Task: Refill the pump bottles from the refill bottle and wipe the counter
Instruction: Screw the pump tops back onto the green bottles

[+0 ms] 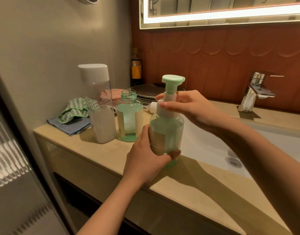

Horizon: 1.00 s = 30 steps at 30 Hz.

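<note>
- The pump bottle (168,131) stands upright at centre, at the counter (98,153) edge beside the sink (205,146). Its long axis is vertical and the green pump head (173,79) noses toward 3 o'clock.
- The left hand (146,160), from 7 o'clock, wraps the bottle's lower body.
- The right hand (188,107), from 4 o'clock, pinches the white collar (164,107).
- At 10 o'clock, an uncapped green bottle (129,117) and a white-capped refill bottle (100,106) stand side by side.
- Farther off: cloths (73,112) at 9, plates (146,92) at 12, tap (254,92) at 2.

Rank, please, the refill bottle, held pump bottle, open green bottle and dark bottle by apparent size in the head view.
1-2. refill bottle, held pump bottle: alike, the held one nearer, so unranked.
3. open green bottle
4. dark bottle
</note>
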Each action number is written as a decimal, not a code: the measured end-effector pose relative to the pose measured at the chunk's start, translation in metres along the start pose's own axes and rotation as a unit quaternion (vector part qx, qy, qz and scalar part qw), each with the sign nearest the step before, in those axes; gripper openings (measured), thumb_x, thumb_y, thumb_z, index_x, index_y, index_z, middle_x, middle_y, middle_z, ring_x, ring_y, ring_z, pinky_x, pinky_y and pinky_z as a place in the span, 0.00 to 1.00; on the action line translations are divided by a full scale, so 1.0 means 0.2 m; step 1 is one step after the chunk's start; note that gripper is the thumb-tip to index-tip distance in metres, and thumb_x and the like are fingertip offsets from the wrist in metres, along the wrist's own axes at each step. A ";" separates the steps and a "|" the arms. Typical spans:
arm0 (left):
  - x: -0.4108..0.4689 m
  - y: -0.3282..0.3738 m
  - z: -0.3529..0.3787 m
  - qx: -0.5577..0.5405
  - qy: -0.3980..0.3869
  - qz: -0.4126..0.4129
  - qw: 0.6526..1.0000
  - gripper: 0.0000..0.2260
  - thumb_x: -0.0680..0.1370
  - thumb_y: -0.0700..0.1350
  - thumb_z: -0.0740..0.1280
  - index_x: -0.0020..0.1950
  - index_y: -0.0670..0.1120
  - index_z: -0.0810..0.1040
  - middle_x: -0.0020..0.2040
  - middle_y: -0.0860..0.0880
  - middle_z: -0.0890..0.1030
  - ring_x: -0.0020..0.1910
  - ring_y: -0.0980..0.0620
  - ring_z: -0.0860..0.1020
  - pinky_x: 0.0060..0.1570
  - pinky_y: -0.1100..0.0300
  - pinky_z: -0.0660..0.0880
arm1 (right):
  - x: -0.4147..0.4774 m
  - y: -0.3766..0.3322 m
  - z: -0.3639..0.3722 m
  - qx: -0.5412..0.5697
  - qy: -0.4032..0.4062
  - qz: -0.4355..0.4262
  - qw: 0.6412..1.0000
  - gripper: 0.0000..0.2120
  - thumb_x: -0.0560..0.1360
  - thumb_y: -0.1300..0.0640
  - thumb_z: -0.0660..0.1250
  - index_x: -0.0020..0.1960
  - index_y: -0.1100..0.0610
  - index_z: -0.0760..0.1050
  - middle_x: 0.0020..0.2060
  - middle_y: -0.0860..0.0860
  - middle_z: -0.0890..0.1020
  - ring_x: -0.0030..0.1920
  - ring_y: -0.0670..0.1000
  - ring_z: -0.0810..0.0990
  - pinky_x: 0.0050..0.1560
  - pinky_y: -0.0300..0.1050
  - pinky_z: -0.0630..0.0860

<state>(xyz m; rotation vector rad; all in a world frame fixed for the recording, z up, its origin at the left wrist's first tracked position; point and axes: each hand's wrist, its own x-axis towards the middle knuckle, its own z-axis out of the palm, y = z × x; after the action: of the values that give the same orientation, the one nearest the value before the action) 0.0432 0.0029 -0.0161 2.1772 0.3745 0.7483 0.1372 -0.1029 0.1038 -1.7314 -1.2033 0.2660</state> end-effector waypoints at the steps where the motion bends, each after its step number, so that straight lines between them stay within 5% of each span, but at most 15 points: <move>1: 0.00 0.00 0.00 0.000 0.000 -0.002 1.000 0.34 0.62 0.65 0.73 0.60 0.62 0.59 0.54 0.59 0.72 0.53 0.55 0.73 0.52 0.51 0.77 | 0.00 -0.01 0.01 -0.027 0.021 -0.005 0.999 0.08 0.71 0.53 0.69 0.48 0.53 0.79 0.48 0.52 0.83 0.48 0.46 0.80 0.52 0.41 0.76; 6: 0.00 0.00 0.00 -0.019 0.003 -0.007 1.000 0.33 0.59 0.67 0.72 0.57 0.64 0.60 0.53 0.60 0.75 0.52 0.55 0.75 0.50 0.50 0.78 | 0.01 -0.01 0.05 -0.165 0.137 -0.003 0.977 0.24 0.62 0.35 0.71 0.43 0.55 0.83 0.39 0.54 0.84 0.42 0.54 0.82 0.45 0.60 0.78; 10: 0.00 0.01 0.00 -0.021 0.006 -0.017 1.000 0.33 0.58 0.67 0.70 0.57 0.65 0.59 0.54 0.59 0.75 0.52 0.54 0.76 0.50 0.50 0.78 | 0.03 0.01 0.08 -0.317 0.245 -0.041 0.915 0.33 0.60 0.25 0.62 0.39 0.55 0.83 0.34 0.46 0.82 0.42 0.47 0.78 0.49 0.53 0.74; 13: 0.00 0.01 0.00 -0.012 0.004 -0.019 1.000 0.36 0.58 0.67 0.70 0.61 0.63 0.60 0.56 0.58 0.75 0.54 0.54 0.75 0.53 0.49 0.77 | 0.04 0.02 0.09 -0.386 0.263 -0.058 0.882 0.30 0.62 0.25 0.61 0.32 0.53 0.74 0.30 0.45 0.72 0.43 0.47 0.69 0.46 0.47 0.62; 17: 0.00 0.01 0.00 -0.022 0.006 -0.024 0.999 0.38 0.57 0.68 0.71 0.63 0.60 0.61 0.56 0.57 0.76 0.54 0.53 0.76 0.53 0.49 0.77 | 0.09 0.05 0.12 -0.442 0.225 -0.043 0.867 0.32 0.63 0.24 0.49 0.40 0.53 0.69 0.41 0.50 0.72 0.47 0.50 0.66 0.45 0.46 0.61; 20: 0.01 0.00 0.00 -0.049 0.009 -0.033 0.998 0.34 0.56 0.69 0.69 0.57 0.66 0.60 0.54 0.57 0.78 0.52 0.52 0.78 0.50 0.49 0.78 | 0.11 0.03 0.10 -0.354 0.144 -0.038 0.923 0.32 0.64 0.26 0.53 0.53 0.51 0.73 0.52 0.48 0.72 0.56 0.49 0.66 0.55 0.47 0.64; 23: 0.00 -0.01 0.00 -0.047 -0.004 -0.024 0.999 0.35 0.57 0.68 0.71 0.59 0.65 0.59 0.55 0.59 0.75 0.54 0.53 0.76 0.52 0.49 0.78 | 0.08 -0.01 0.05 -0.102 -0.020 -0.008 0.995 0.28 0.68 0.34 0.61 0.63 0.49 0.71 0.58 0.43 0.73 0.57 0.40 0.71 0.58 0.36 0.67; 25: 0.00 0.00 0.00 -0.016 -0.016 -0.009 1.000 0.35 0.60 0.66 0.72 0.62 0.64 0.58 0.55 0.62 0.72 0.54 0.56 0.73 0.54 0.50 0.77 | 0.05 0.00 0.00 0.024 -0.114 0.014 0.993 0.30 0.70 0.42 0.64 0.69 0.49 0.66 0.63 0.42 0.71 0.59 0.37 0.70 0.56 0.27 0.65; 28: 0.01 -0.01 -0.01 -0.005 -0.021 -0.003 1.000 0.35 0.61 0.65 0.71 0.62 0.64 0.57 0.53 0.63 0.70 0.54 0.57 0.72 0.54 0.52 0.77 | 0.02 0.05 -0.05 0.052 -0.156 0.008 0.986 0.31 0.68 0.48 0.60 0.71 0.45 0.62 0.69 0.40 0.67 0.68 0.41 0.64 0.65 0.38 0.57; 30: 0.01 0.00 -0.01 -0.004 -0.020 -0.001 1.000 0.35 0.60 0.66 0.70 0.62 0.64 0.58 0.54 0.63 0.71 0.54 0.58 0.72 0.53 0.52 0.77 | 0.01 0.07 -0.06 0.063 -0.158 -0.003 0.985 0.27 0.69 0.50 0.61 0.68 0.43 0.65 0.65 0.37 0.71 0.65 0.37 0.67 0.63 0.35 0.60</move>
<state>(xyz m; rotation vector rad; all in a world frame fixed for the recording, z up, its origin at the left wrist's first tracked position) 0.0427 0.0052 -0.0153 2.1801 0.3511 0.7036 0.1539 -0.1093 0.0999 -1.6141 -1.3856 0.6193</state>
